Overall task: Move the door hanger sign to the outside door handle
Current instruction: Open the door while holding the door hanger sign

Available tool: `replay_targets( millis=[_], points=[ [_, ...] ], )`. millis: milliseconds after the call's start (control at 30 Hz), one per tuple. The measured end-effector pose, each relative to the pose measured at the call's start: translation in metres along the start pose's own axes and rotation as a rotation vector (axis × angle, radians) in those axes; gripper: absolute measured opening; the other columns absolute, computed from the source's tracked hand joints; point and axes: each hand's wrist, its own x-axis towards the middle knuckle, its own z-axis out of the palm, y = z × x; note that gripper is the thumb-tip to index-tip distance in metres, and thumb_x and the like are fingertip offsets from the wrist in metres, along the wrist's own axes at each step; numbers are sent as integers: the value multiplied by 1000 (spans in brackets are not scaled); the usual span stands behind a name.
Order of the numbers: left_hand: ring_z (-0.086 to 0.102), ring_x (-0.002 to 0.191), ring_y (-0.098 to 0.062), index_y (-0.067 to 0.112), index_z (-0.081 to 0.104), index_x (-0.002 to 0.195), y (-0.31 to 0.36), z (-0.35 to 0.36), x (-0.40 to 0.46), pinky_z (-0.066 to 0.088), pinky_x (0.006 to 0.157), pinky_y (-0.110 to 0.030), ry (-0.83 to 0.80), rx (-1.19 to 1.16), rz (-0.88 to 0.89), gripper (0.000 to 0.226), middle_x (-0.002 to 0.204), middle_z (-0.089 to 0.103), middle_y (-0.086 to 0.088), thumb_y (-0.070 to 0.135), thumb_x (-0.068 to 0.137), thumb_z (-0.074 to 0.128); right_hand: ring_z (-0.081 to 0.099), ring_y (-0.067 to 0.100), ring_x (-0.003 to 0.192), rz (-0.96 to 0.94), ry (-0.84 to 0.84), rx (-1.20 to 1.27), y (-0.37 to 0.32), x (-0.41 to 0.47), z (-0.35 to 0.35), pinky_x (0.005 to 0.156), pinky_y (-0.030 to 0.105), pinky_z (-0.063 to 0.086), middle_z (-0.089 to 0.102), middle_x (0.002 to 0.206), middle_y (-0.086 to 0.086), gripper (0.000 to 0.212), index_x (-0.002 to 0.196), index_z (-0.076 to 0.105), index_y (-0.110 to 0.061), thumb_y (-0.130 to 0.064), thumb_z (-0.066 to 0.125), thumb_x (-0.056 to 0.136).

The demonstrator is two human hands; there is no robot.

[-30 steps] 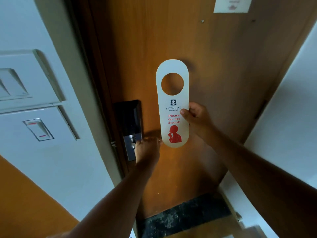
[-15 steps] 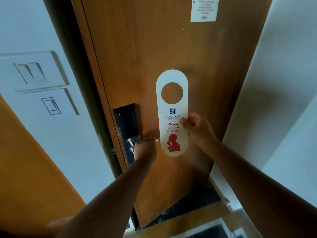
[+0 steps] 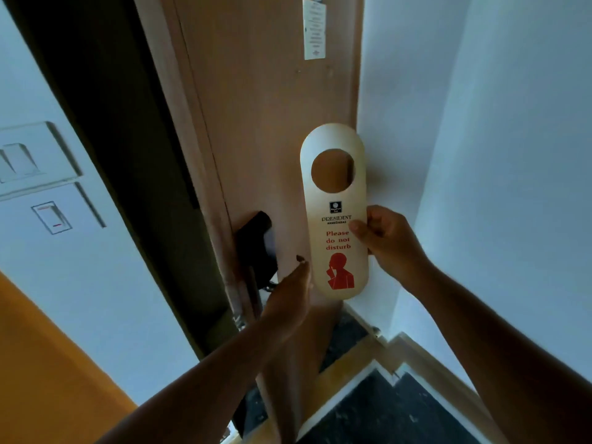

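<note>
The door [image 3: 256, 129] now stands ajar — half a second ago it sat closed in its frame, and a dark gap [image 3: 105, 123] has opened along its left edge where the wall [image 3: 80, 283] with the switches [image 3: 53, 217] begins. The door's face is seen at a sharper angle than before, and the paper notice [image 3: 315, 30] near its top has narrowed with it.

The right hand [image 3: 384, 238] still holds the sign [image 3: 334, 219] upright, thumb pressed on the front beside the red "Please do not disturb" lettering, fingers curled behind the right edge. The sign hangs in the air in front of the door's right part, its round hole at the top, not on any handle. It has drifted to the right compared with the earlier frame, closer to the white side wall [image 3: 496, 155].

The left hand [image 3: 288, 293] has let go of the handle it gripped before. It is now open, fingers stretched out and together, reaching toward the door just left of the sign's lower end; whether the fingertips touch the wood is hard to tell. The black lock plate [image 3: 259, 248] sits just beyond it at the door's edge — the handle itself is blurred and partly hidden. Dark flooring [image 3: 400, 418] shows below.
</note>
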Motion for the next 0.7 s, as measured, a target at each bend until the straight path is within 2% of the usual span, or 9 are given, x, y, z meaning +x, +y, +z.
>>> replay_targets(
  millis=[100, 167, 233, 267, 300, 367, 500, 600, 700],
  points=[
    [50, 116, -8, 16, 49, 137, 17, -7, -40, 36, 75, 6, -120, -152, 163, 35, 132, 57, -4, 25, 107, 34, 74, 16, 86, -7, 80, 30, -16, -36, -9, 69, 33, 62, 74, 97, -9, 6, 97, 63, -21, -20, 59, 92],
    [58, 105, -7, 29, 56, 123, 19, -17, -61, 38, 75, 3, -101, -114, 334, 26, 117, 65, 9, 19, 104, 42, 74, 16, 87, 4, 137, 8, -28, -61, -7, 67, 31, 62, 74, 96, -9, 5, 95, 63, -18, -21, 59, 92],
    [57, 90, 12, 51, 51, 106, 17, -27, -76, 39, 71, 0, -153, -67, 518, 36, 102, 62, 30, 16, 100, 50, 74, 18, 87, 3, 171, -36, -38, -83, -5, 68, 34, 62, 74, 98, -8, 10, 92, 62, -11, -21, 59, 92],
    [53, 86, 16, 53, 50, 107, 14, -31, -82, 39, 68, -1, -206, -33, 573, 38, 102, 62, 32, 16, 97, 55, 74, 19, 87, -1, 197, -54, -43, -92, -3, 67, 35, 63, 75, 97, -9, 17, 91, 60, -2, -19, 59, 93],
    [51, 90, 13, 47, 52, 115, 7, -35, -85, 39, 70, -2, -237, 10, 629, 38, 108, 64, 24, 16, 95, 59, 75, 19, 85, -1, 236, -66, -48, -101, 1, 66, 38, 63, 75, 93, -10, 25, 88, 54, 7, -17, 58, 93],
    [56, 102, -1, 26, 54, 127, -8, -41, -81, 41, 84, -13, -214, 75, 714, 40, 117, 66, 4, 12, 91, 64, 75, 18, 83, 5, 301, -97, -56, -116, 7, 67, 47, 63, 76, 89, -9, 34, 79, 42, 11, -15, 59, 94],
    [62, 96, -21, 15, 64, 118, -22, -56, -51, 47, 84, -31, -71, 74, 804, 29, 105, 69, -6, 9, 90, 61, 74, 25, 83, 18, 406, -143, -67, -131, 16, 68, 65, 56, 73, 88, 18, 42, 84, 43, 15, -22, 61, 93],
    [61, 96, -24, 12, 65, 116, -24, -55, -19, 47, 84, -35, -60, 106, 786, 27, 106, 67, -8, 11, 89, 64, 75, 19, 86, 13, 432, -185, -73, -133, 22, 72, 59, 59, 76, 89, -1, 48, 93, 49, 15, -31, 63, 90],
    [62, 104, -26, 12, 59, 127, -22, -40, 9, 45, 89, -33, -125, 157, 772, 38, 113, 67, -9, 22, 91, 66, 73, 26, 90, 19, 470, -221, -72, -128, 19, 73, 60, 59, 74, 97, 11, 48, 95, 51, 13, -33, 62, 89]
  ],
)
